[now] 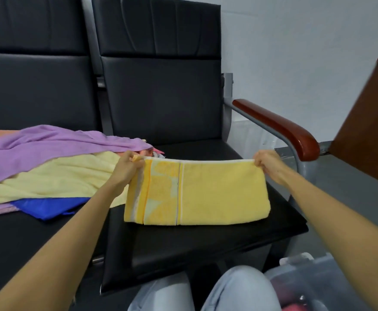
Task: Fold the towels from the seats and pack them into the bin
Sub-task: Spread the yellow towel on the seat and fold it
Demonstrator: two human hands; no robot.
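While between both hands (128,168) (264,161), yellow towel (217,194)

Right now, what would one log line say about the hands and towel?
step: folding | left hand: pinches yellow towel top corner | right hand: pinches other top corner | towel: on seat

The room is evenly and softly lit, bright on the pale wall (307,41) and dull on the black seats (206,239), with only a faint shadow under the yellow towel (217,194). A mild sheen runs along the wooden armrest (280,129). The wide lens bows straight lines toward the edges, and the bin (322,279) in the lower right corner looks smeared and out of focus
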